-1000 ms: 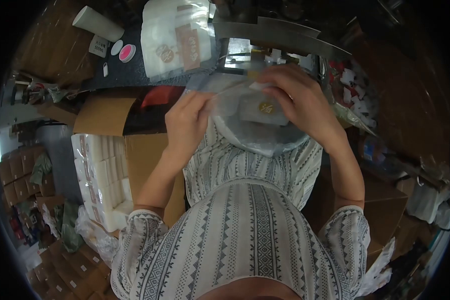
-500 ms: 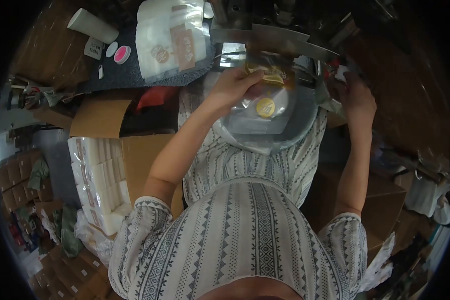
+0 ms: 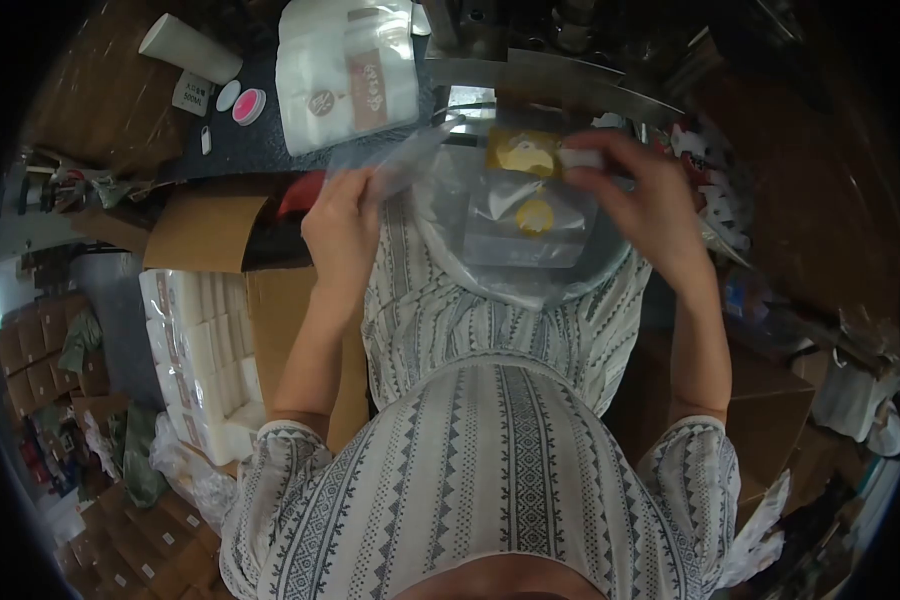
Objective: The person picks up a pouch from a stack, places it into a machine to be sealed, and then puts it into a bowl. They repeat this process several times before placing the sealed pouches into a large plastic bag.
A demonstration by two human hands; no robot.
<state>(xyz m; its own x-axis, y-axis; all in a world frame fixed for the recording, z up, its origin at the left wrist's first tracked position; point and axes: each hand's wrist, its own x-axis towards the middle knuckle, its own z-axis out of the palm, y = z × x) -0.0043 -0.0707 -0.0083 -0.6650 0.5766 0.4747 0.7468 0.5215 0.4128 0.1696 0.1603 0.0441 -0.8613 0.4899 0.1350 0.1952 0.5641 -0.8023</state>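
Bag [image 3: 402, 160] of clear film is pinched at one edge by the left hand [image 3: 342, 215], above the lap. Light, limp and slippery, it is probably best held at the mouth. Right hand [image 3: 638, 195], apart, grips a gold packet [image 3: 523, 152] over the pile [image 3: 530, 250].

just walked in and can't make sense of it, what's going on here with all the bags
A person sits with a round basin in the lap, holding clear packets; one shows a gold sticker. The left hand pinches a clear plastic bag and holds it up. The right hand grips a small white piece beside a gold packet above the basin. A stack of packed white bags lies on the dark table beyond.
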